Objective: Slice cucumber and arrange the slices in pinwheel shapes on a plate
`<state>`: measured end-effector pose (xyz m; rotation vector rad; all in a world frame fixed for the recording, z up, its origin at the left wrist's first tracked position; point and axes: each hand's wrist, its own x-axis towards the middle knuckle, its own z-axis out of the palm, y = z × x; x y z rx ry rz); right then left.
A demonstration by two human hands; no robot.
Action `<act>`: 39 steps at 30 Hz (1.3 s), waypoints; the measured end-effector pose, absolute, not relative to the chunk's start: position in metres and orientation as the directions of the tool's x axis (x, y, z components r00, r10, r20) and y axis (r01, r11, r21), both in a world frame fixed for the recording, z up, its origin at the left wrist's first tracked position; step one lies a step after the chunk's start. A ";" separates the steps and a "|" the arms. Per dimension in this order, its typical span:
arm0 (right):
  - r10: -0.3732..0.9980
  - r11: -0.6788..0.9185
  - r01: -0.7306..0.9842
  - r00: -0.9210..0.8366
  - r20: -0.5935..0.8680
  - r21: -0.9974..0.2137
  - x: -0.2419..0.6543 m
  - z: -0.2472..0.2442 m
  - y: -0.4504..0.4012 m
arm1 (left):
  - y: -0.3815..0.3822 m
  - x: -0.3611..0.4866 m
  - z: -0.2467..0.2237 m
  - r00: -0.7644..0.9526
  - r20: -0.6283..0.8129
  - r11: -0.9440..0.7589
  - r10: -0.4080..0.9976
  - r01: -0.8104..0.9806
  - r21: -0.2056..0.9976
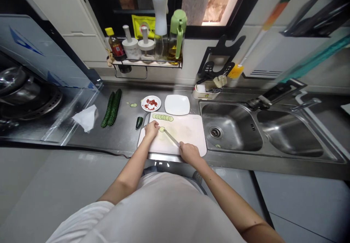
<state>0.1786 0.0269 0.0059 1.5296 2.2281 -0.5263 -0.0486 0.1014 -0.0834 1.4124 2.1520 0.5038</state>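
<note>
well, right hand [189, 152] angles inward, gripping a knife [172, 138]; left hand [151, 129] curls, hold unclear.

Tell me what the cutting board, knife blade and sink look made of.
Cutting board: probably matte plastic, pale and grainless with a grey rim.
Knife blade: likely smooth steel, silvery grey.
Sink: apparently satin stainless steel, grey with soft reflections.

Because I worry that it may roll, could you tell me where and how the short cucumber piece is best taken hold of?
I would pinch the short cucumber piece across its middle, from above. It seems to lie lengthwise away from the person, so its long sides face left and right; the cutting board is close on its right.
</note>
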 end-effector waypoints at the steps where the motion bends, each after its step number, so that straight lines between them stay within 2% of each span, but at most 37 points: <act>1: 0.790 0.339 0.937 -0.334 -0.514 -0.088 0.178 0.006 0.027 | 0.102 -0.049 -0.083 -0.328 -0.217 0.392 0.919 0.728 0.562; 13: 0.727 0.386 0.915 -0.380 -0.572 -0.117 0.181 0.010 0.039 | 0.102 -0.048 -0.083 -0.331 -0.223 0.398 0.917 0.722 0.566; 39: 0.711 0.388 0.907 -0.407 -0.574 -0.163 0.163 0.007 0.059 | 0.102 -0.048 -0.084 -0.360 -0.238 0.431 0.902 0.717 0.548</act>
